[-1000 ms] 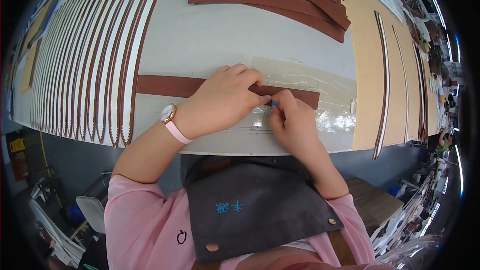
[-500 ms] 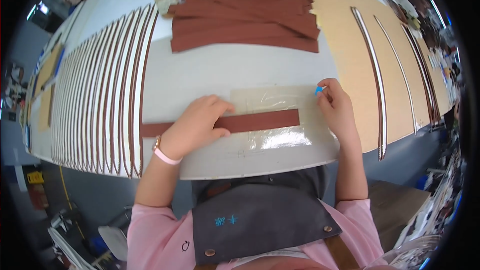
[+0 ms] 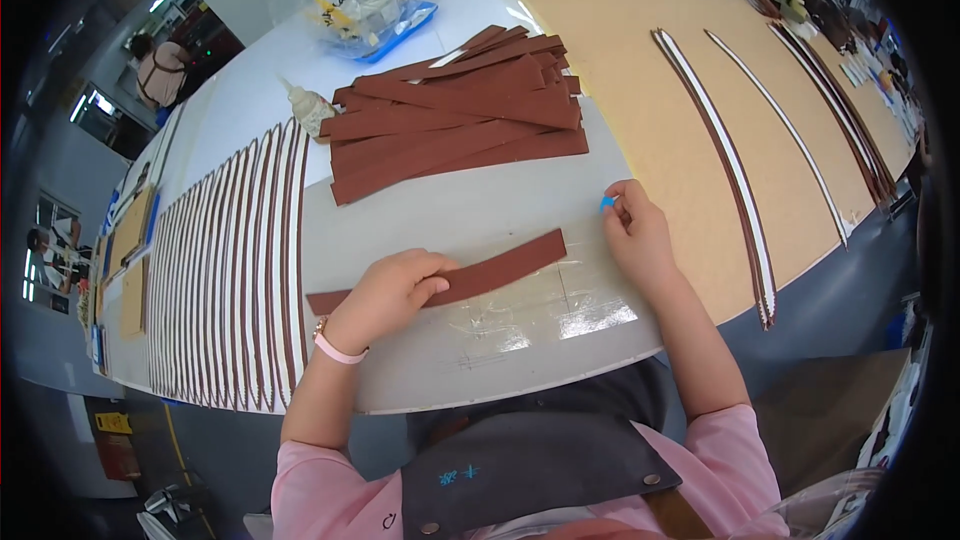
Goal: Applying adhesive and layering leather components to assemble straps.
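The left hand (image 3: 392, 290) covered the brown strip (image 3: 510, 266) left of its middle, pinching it narrowly between thumb and fingers above the grey board (image 3: 480, 202); whether the strip's underside touched anything could not be told. The right hand (image 3: 640, 240) closed narrowly on a small blue piece (image 3: 606, 204), mostly hidden by its fingers and hard to identify. Toward the far left, a clear bag (image 3: 365, 15) blurred its contents.

The held strip was flat, matt and gently bowed, its right end cut square. Glossy film (image 3: 540, 325) near it threw back white glare. Similar brown strips lay crisscrossed in a pile (image 3: 460, 120) on the far side, with a pale bottle (image 3: 310, 110) at its left. White-and-brown bands (image 3: 230, 280) stood in close rows on the left.

The held strip's left end came close to those rows; its right end stayed apart from the right hand. Grey surface separated it from the pile.
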Action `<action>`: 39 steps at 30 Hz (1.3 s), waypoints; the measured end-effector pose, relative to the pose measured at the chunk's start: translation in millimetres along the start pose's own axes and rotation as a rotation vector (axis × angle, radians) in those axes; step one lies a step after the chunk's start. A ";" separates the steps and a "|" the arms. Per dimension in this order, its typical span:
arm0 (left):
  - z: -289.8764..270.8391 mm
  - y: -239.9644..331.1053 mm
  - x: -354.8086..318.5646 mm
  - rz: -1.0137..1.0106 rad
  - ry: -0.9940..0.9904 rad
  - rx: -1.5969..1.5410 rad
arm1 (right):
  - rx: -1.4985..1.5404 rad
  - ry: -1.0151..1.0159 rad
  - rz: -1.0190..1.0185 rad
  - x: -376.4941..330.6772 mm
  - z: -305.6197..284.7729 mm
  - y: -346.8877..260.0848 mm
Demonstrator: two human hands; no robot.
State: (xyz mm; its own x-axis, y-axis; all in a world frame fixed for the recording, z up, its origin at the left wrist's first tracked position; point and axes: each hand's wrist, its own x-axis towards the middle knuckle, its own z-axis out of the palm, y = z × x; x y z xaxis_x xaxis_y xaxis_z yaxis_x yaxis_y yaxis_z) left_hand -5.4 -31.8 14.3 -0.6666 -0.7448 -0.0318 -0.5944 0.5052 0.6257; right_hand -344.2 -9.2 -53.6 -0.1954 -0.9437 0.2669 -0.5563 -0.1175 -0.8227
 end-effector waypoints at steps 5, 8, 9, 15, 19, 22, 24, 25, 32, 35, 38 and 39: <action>-11.0 -0.7 23.8 0.055 0.125 0.032 | 0.194 0.141 0.030 -1.1 -0.7 -10.9; 5.3 -8.6 40.3 -0.064 0.114 -0.147 | 0.343 0.031 -0.065 -3.8 6.9 -31.2; 9.3 -18.8 43.0 -0.077 0.115 -0.158 | 0.340 0.016 -0.057 -0.7 11.6 -45.0; 27.5 -38.2 44.3 -0.073 0.268 -0.091 | 0.190 -0.509 -0.024 19.5 54.8 -75.0; 31.4 -35.3 39.7 -0.083 0.262 -0.070 | 0.188 -0.396 -0.034 13.5 77.7 -53.7; 33.3 -40.4 36.9 -0.085 0.257 -0.043 | 0.133 -0.344 -0.114 7.1 84.7 -51.6; 32.1 -39.9 37.2 -0.043 0.278 -0.009 | 0.070 -0.327 -0.183 6.9 84.1 -53.8; 31.4 -39.1 37.3 -0.046 0.282 -0.011 | 0.037 -0.321 -0.231 7.1 83.3 -55.5; 32.5 -43.2 39.4 -0.019 0.290 -0.027 | -0.088 -0.278 -0.358 6.5 88.9 -52.0; 33.6 -43.7 38.9 -0.018 0.285 -0.037 | -0.131 -0.290 -0.361 5.9 87.7 -54.8; 33.3 -44.6 38.6 -0.008 0.285 -0.034 | -0.185 -0.292 -0.404 6.0 89.0 -53.6; 33.1 -44.5 38.6 -0.010 0.278 -0.035 | -0.185 -0.292 -0.404 5.9 89.1 -54.2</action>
State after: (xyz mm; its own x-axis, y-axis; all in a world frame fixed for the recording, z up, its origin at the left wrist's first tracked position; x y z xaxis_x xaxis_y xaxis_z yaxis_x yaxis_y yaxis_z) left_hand -19.6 -68.7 -40.6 -0.5086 -0.8433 0.1738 -0.5815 0.4853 0.6530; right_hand -243.2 -36.0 -52.1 0.2819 -0.8845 0.3718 -0.6789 -0.4577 -0.5741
